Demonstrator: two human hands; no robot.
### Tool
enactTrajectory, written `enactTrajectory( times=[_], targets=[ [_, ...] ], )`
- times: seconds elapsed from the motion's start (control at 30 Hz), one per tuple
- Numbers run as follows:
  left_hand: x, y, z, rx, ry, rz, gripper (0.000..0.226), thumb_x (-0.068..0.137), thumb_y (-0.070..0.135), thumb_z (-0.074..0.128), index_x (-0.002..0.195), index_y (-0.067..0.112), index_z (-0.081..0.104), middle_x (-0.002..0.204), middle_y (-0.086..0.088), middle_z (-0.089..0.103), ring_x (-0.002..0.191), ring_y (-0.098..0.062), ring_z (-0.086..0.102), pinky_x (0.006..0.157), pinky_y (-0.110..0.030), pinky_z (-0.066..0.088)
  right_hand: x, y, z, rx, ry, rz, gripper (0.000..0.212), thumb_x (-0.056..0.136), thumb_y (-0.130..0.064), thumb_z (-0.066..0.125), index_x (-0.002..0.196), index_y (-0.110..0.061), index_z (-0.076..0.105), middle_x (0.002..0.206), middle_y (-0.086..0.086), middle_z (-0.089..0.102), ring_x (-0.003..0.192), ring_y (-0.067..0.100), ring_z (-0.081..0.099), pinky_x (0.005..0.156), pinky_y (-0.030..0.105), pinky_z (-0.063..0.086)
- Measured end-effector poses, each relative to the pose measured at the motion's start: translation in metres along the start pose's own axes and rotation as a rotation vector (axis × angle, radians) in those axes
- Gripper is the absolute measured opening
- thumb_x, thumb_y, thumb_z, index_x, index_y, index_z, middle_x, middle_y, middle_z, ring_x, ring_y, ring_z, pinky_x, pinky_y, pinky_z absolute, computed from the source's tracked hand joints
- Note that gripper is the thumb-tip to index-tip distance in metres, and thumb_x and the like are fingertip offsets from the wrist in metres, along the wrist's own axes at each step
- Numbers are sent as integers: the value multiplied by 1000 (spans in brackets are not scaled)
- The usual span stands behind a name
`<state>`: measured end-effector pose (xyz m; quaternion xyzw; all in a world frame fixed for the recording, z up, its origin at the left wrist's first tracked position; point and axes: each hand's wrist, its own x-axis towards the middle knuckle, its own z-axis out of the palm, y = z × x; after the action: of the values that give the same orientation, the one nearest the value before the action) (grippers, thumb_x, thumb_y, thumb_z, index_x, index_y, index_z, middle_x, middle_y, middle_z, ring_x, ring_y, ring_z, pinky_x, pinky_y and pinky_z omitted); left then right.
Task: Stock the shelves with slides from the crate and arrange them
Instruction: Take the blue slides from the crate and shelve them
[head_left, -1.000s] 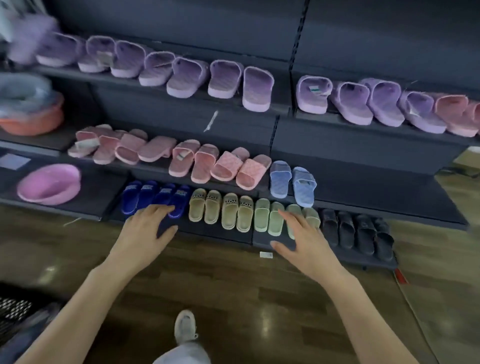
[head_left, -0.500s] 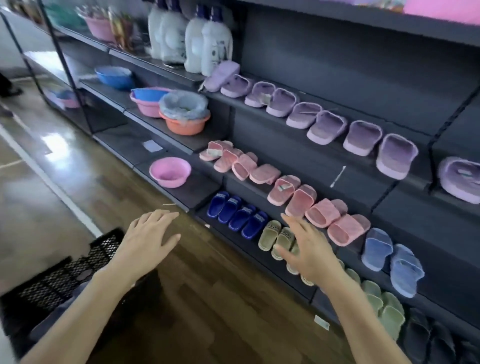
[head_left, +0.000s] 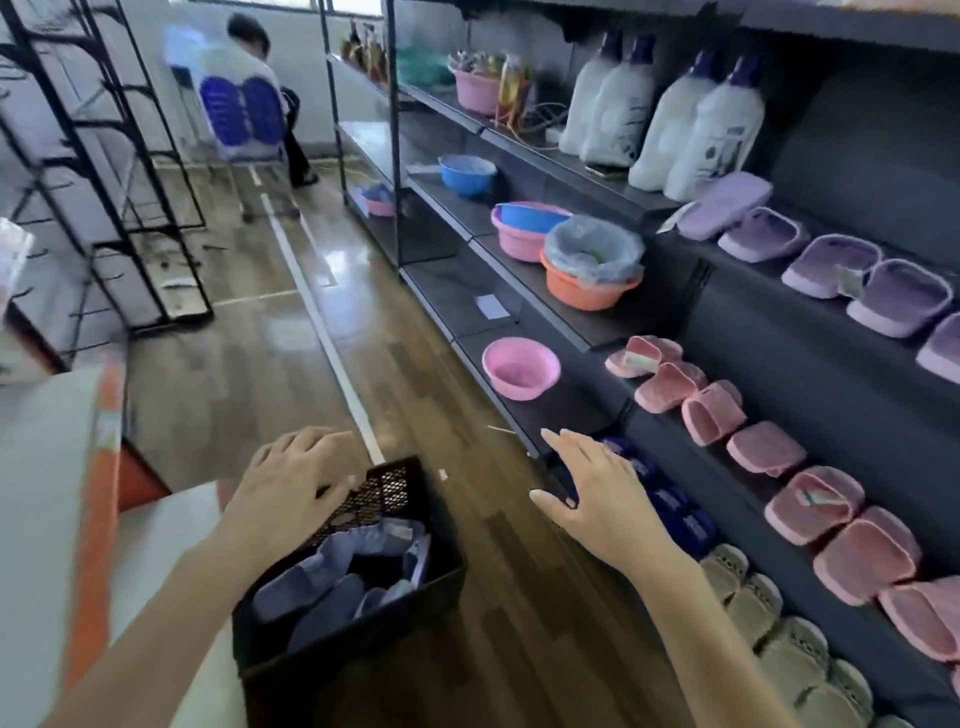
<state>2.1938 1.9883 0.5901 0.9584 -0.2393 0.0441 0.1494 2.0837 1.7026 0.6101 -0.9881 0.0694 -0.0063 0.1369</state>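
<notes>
Right now, in the head view, your left hand (head_left: 296, 480) hovers over the far rim of the black crate (head_left: 363, 618), fingers spread and loosely curled, holding nothing. Your right hand (head_left: 597, 499) is flat and open too, empty, out between the crate and the bottom shelf edge (head_left: 524, 441).

The lavender-blue slides (head_left: 332, 577) lie jumbled inside the crate, overlapping each other. They look like light, soft foam or rubber, likely to flex but not to break, so I'd judge a pinch across the strap, or around the sole's middle, the surest hold. Two pressed sole to sole should lift together.

For room, the wooden floor (head_left: 291, 364) between crate and shelving is open. The navy slides (head_left: 675, 509) sit just beyond your right fingertips, with the pink slides (head_left: 717, 410) on the tier above, so mind that overhanging shelf lip when you reach in low.
</notes>
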Motion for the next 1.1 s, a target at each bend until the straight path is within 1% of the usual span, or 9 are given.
enactTrajectory(
  times=[0.1, 0.17, 0.33, 0.53, 0.67, 0.73, 0.87, 1.03, 1.1],
  targets=[
    [-3, -33, 2, 19, -1, -103, 48, 75, 42, 51, 114, 17, 63, 109, -1, 64, 99, -33, 61, 82, -48, 47, 34, -19, 14, 12, -46, -83, 65, 90, -51, 47, 146, -30, 21, 152, -6, 26, 140, 12, 22, 113, 31, 16],
    [-3, -46, 4, 24, 11, -151, 50, 75, 45, 48, 114, 17, 63, 109, -1, 64, 98, -32, 61, 80, -47, 47, 56, -26, 20, -1, -69, -141, 65, 90, -51, 47, 146, -30, 21, 151, -6, 28, 139, 12, 23, 113, 31, 17],
    [7, -60, 16, 3, -16, -307, 44, 80, 27, 69, 121, 14, 59, 119, -4, 60, 110, -31, 56, 89, -46, 45, 109, -31, 32, -4, -154, -265, 65, 90, -51, 47, 146, -32, 21, 151, -8, 27, 139, 11, 22, 114, 32, 17],
    [31, -50, 32, -28, 0, -451, 44, 85, 29, 64, 126, 16, 56, 124, -2, 57, 114, -27, 53, 95, -42, 41, 177, -19, 37, -32, -257, -398, 65, 90, -52, 45, 146, -31, 19, 152, -7, 26, 139, 11, 22, 114, 31, 18],
    [38, -41, 49, -24, -22, -530, 45, 84, 32, 62, 125, 15, 57, 122, -4, 59, 111, -27, 55, 91, -40, 43, 215, -18, 49, -46, -345, -493, 65, 90, -52, 46, 146, -31, 20, 151, -7, 27, 139, 11, 23, 114, 30, 15],
    [35, -41, 57, -16, -41, -581, 46, 84, 30, 64, 127, 16, 55, 125, -3, 57, 113, -27, 54, 92, -40, 41, 229, -21, 59, -56, -384, -533, 65, 90, -52, 46, 146, -31, 20, 151, -7, 28, 138, 12, 24, 113, 30, 16],
    [27, -54, 65, -5, -72, -681, 49, 89, 34, 55, 135, 21, 46, 134, 1, 49, 122, -21, 46, 100, -35, 34, 250, -33, 80, -44, -457, -585, 65, 90, -51, 47, 146, -30, 21, 150, -7, 28, 138, 12, 26, 111, 31, 21],
    [27, -79, 77, -31, -110, -753, 50, 88, 40, 46, 134, 19, 47, 130, -1, 52, 119, -23, 48, 98, -36, 35, 270, -52, 111, -42, -557, -590, 65, 90, -50, 48, 146, -32, 20, 151, -9, 26, 138, 12, 25, 112, 32, 21],
    [30, -92, 88, -45, -155, -752, 49, 90, 37, 49, 135, 18, 46, 131, -2, 51, 120, -23, 48, 99, -36, 34, 278, -60, 127, -32, -591, -571, 64, 91, -48, 48, 146, -31, 20, 151, -8, 26, 138, 13, 24, 112, 31, 22]
  ],
)
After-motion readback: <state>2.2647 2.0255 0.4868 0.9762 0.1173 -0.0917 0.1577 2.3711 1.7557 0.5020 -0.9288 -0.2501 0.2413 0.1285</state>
